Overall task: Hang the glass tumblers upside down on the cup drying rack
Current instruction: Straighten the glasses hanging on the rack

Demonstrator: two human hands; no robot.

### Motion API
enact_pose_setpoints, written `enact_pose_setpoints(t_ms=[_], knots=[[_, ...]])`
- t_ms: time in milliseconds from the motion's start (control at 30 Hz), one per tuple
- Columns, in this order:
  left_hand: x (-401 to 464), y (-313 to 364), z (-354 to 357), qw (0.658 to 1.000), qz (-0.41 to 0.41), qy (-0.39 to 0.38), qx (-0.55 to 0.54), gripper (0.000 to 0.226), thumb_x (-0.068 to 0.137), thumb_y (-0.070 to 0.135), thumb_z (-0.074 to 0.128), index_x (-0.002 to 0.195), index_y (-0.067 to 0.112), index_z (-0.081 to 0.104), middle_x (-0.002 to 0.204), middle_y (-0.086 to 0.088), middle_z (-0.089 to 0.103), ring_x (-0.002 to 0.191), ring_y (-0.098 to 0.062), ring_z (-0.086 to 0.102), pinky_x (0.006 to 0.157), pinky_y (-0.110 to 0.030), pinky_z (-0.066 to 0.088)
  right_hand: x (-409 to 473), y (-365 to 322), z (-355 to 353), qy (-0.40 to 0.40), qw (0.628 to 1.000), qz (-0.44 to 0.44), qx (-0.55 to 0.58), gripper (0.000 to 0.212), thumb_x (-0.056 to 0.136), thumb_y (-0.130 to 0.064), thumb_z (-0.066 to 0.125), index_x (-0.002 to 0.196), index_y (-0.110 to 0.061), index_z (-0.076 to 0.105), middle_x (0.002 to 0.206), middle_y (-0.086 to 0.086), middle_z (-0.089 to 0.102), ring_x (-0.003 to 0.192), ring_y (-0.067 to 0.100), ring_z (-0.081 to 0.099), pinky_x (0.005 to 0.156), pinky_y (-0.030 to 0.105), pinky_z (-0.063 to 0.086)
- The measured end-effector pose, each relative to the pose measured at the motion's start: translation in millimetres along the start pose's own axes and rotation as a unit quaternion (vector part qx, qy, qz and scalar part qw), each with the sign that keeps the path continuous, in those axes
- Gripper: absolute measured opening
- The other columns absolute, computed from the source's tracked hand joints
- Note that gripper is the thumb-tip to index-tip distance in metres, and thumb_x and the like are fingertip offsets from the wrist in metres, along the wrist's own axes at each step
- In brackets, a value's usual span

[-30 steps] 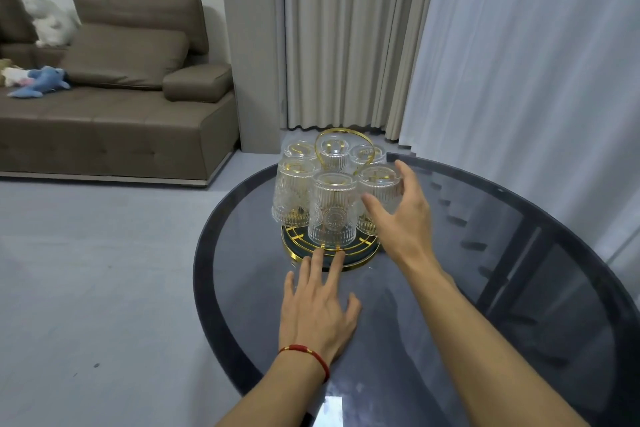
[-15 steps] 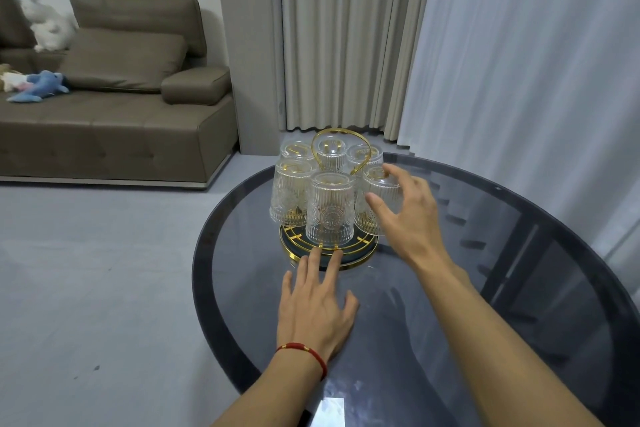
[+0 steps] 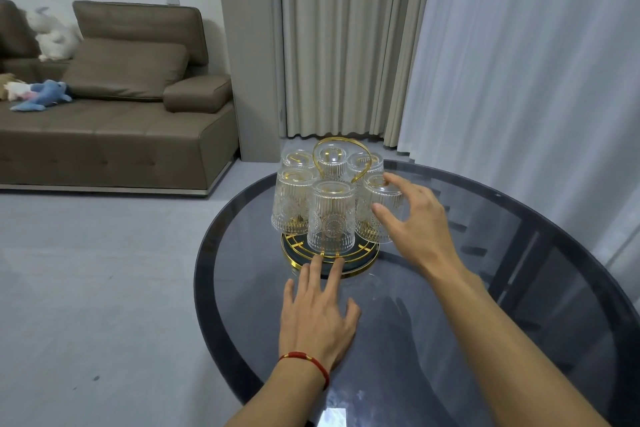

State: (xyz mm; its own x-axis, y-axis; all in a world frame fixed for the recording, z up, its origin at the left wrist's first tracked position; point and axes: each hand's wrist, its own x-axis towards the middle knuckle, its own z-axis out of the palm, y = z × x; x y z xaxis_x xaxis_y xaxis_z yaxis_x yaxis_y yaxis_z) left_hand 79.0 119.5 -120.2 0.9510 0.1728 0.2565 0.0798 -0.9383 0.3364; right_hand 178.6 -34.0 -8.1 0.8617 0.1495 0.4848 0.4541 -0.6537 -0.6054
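A round cup drying rack (image 3: 363, 262) with a gold rim and a gold loop handle stands on the dark glass table. Several ribbed glass tumblers hang upside down on it; the front one (image 3: 331, 218) faces me. My right hand (image 3: 414, 218) is curved around the front-right tumbler (image 3: 372, 215), thumb and fingers apart and just off or barely touching the glass. My left hand (image 3: 320, 314) lies flat on the table, its fingertips touching the rack's front rim. It holds nothing.
The round dark glass table (image 3: 485, 288) has its edge close on the left. A brown sofa (image 3: 114, 121) with plush toys stands at the back left. Curtains (image 3: 346, 45) hang behind the table. Grey floor lies to the left.
My right hand has loosened and drawn slightly back from the front-right tumbler. The camera has tilted a little. My left hand stays put at the rack's rim.
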Motion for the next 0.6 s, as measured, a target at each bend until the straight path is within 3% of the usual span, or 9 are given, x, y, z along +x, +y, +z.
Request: enact_pose_setpoints(t_ms=[233,333,433,500,600], knots=[[-1,0,-1,1.000,0.000,0.002,-0.003,0.069,0.097,0.056,0.032,0.158,0.036,0.009,0.169,-0.004,0.007,0.154,-0.023,0.006,0.125,-0.049,0.008,-2,0,-7,0.010,0.999,-0.008,0.042,0.053,0.096,-0.038,0.068,0.147,-0.034,0.056,0.142,0.002,0.060,0.131,0.019,0.053,0.107,0.031,0.038],[-2,1,-2,1.000,0.000,-0.003,-0.002,0.069,0.097,0.056,0.032,0.159,0.036,0.008,0.169,-0.004,0.006,0.154,-0.023,0.004,0.125,-0.049,0.008,-5,0,-13,0.026,0.997,0.003,0.073,0.053,0.098,-0.039,0.064,0.149,-0.034,0.052,0.147,-0.001,0.058,0.131,0.016,0.055,0.109,0.040,0.046],[-3,2,-2,1.000,0.005,0.006,-0.003,0.069,0.097,0.053,0.034,0.159,0.034,0.012,0.168,-0.005,0.011,0.153,-0.023,0.009,0.124,-0.049,0.011,8,-6,-22,0.042,0.992,0.022,0.114,0.050,0.101,-0.035,0.055,0.150,-0.023,0.052,0.148,-0.001,0.060,0.131,0.012,0.055,0.114,0.042,0.044],[-3,3,-3,1.000,0.005,0.011,-0.004,0.068,0.096,0.053,0.034,0.158,0.034,0.014,0.168,-0.005,0.012,0.152,-0.023,0.010,0.124,-0.049,0.011,31,-13,-29,0.008,0.990,0.025,0.137,0.051,0.105,-0.034,0.046,0.153,-0.018,0.044,0.147,0.002,0.060,0.131,0.013,0.053,0.116,0.042,0.040],[-3,3,-3,1.000,0.002,0.009,-0.006,0.068,0.096,0.053,0.033,0.158,0.034,0.013,0.168,-0.004,0.011,0.152,-0.022,0.009,0.124,-0.049,0.010,69,-24,-32,-0.102,0.986,0.029,0.126,0.067,0.103,-0.049,0.034,0.163,-0.025,0.018,0.152,0.005,0.057,0.144,0.026,0.042,0.113,0.044,0.029]])
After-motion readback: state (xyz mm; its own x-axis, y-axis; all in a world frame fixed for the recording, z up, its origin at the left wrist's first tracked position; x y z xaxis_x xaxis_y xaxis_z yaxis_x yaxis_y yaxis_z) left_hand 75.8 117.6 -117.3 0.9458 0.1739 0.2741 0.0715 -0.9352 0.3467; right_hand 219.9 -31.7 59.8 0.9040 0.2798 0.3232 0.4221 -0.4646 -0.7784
